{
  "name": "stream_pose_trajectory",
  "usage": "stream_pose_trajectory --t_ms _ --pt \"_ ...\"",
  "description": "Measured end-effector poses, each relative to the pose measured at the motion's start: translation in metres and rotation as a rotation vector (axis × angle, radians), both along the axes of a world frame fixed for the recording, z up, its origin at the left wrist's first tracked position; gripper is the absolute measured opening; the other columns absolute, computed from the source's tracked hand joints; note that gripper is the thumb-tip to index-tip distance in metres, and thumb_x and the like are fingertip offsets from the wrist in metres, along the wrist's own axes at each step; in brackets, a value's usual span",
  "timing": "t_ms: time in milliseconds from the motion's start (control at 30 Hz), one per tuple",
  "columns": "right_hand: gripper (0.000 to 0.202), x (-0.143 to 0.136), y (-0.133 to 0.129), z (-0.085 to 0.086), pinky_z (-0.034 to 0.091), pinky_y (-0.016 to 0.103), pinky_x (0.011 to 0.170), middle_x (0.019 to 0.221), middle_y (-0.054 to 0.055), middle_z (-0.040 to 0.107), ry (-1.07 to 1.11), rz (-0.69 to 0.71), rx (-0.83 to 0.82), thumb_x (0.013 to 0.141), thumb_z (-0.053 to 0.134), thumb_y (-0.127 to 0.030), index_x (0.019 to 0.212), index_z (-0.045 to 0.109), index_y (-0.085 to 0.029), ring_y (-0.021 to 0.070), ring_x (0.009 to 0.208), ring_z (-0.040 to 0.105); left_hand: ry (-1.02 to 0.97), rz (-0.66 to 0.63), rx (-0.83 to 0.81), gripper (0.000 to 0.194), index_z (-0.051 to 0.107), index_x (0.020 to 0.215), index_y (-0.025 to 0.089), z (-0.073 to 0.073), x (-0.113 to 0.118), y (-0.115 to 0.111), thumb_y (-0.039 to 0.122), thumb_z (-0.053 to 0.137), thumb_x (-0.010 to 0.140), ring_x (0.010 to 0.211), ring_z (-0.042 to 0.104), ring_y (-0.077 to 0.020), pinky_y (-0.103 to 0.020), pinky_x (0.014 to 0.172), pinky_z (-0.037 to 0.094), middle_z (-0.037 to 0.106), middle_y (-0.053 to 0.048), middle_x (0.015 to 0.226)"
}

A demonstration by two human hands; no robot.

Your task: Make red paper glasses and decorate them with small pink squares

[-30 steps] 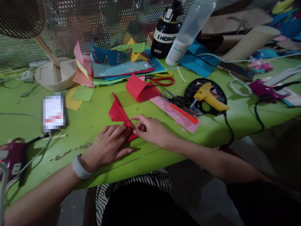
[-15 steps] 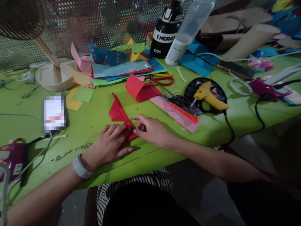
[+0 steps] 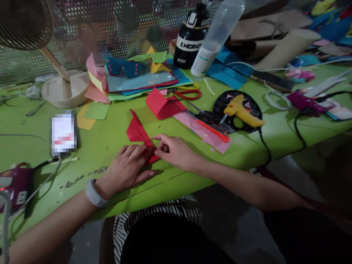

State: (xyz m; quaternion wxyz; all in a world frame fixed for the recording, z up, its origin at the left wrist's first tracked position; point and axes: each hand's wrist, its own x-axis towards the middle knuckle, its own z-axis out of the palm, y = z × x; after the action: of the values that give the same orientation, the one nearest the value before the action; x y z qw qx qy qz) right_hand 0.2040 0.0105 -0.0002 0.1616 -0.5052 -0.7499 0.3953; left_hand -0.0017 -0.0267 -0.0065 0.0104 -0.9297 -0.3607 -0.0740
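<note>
A red folded paper point(image 3: 136, 129) lies on the green table close to its front edge, with a narrow folded ridge along it and a pointed flap at the left. My left hand point(image 3: 127, 164), a pale band at its wrist, presses the lower part down with bent fingers, the thumb resting apart on the table. My right hand point(image 3: 176, 151) has its curled fingers and thumb at the paper's right edge, pinching there. Their fingers hide the lower part of the fold. Just beyond lies a second red paper point(image 3: 165, 105), curled over on itself.
Right of the hands are a pink strip point(image 3: 202, 130), an orange cutter point(image 3: 213, 131), scissors point(image 3: 189, 94) and a yellow glue gun point(image 3: 240, 112) on a black tray. A phone point(image 3: 63, 134) and fan base point(image 3: 66, 90) stand left. Bottles point(image 3: 189, 46) and stacked papers point(image 3: 137, 82) are behind.
Both hands stay at the red folded paper with almost no movement. At the back left, a yellow sheet by the pink paper has lifted upright. The whole view has shifted slightly.
</note>
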Motion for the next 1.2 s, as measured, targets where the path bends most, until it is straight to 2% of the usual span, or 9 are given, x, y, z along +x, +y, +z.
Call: stream_pose_trajectory --t_ms 567,733,800,900,1067,1200 --pt "0.039 -0.001 -0.001 0.000 0.047 0.030 0.068 0.081 0.002 0.069 0.015 -0.005 -0.001 0.082 0.059 -0.019 0.121 0.057 -0.018 0.0166 0.074 0.062 0.005 0.008 0.009 0.061 0.054 0.128 0.013 0.001 0.001 0.000 0.060 0.035 0.094 0.107 0.056 -0.0270 -0.041 0.090 0.045 0.058 -0.016 0.122" --pt "0.039 0.002 0.002 -0.002 0.047 0.030 0.068 0.082 0.002 0.069 0.051 -0.005 -0.024 0.083 0.060 -0.021 0.122 0.057 -0.017 0.0168 0.074 0.063 -0.009 -0.006 -0.023 0.058 0.055 0.128 0.015 0.001 -0.001 0.001 0.058 0.038 0.094 0.128 0.046 -0.0300 -0.044 0.101 0.040 0.051 -0.015 0.140" --pt "0.037 0.007 0.006 0.000 0.048 0.031 0.070 0.084 0.003 0.070 0.100 -0.001 -0.087 0.086 0.058 -0.023 0.122 0.056 -0.016 0.0170 0.077 0.064 -0.016 -0.021 -0.050 0.059 0.051 0.134 0.016 0.001 -0.001 0.001 0.057 0.038 0.095 0.135 0.040 -0.0289 -0.044 0.107 0.036 0.047 -0.013 0.145" --pt "0.034 0.015 0.013 0.004 0.049 0.030 0.069 0.085 0.005 0.071 0.183 -0.001 -0.244 0.089 0.055 -0.023 0.122 0.056 -0.013 0.0164 0.076 0.064 -0.032 -0.019 -0.078 0.063 0.043 0.142 0.014 0.001 -0.001 0.002 0.056 0.037 0.095 0.137 0.039 -0.0270 -0.044 0.110 0.033 0.046 -0.012 0.146" --pt "0.037 0.022 0.013 0.009 0.044 0.023 0.050 0.082 0.005 0.070 0.219 -0.067 -0.408 0.086 0.058 -0.017 0.122 0.056 -0.011 0.0109 0.059 0.060 -0.058 -0.022 -0.099 0.063 0.040 0.144 0.012 0.003 -0.001 0.002 0.053 0.041 0.095 0.135 0.042 -0.0275 -0.046 0.109 0.036 0.047 -0.014 0.144" --pt "0.045 0.022 0.007 0.009 0.039 0.021 0.039 0.087 0.007 0.070 0.287 -0.125 -0.497 0.085 0.055 -0.014 0.129 0.050 -0.011 0.0107 0.054 0.060 -0.069 -0.031 -0.086 0.062 0.040 0.144 0.013 0.002 -0.001 0.002 0.051 0.043 0.095 0.134 0.044 -0.0277 -0.047 0.107 0.038 0.047 -0.014 0.144"
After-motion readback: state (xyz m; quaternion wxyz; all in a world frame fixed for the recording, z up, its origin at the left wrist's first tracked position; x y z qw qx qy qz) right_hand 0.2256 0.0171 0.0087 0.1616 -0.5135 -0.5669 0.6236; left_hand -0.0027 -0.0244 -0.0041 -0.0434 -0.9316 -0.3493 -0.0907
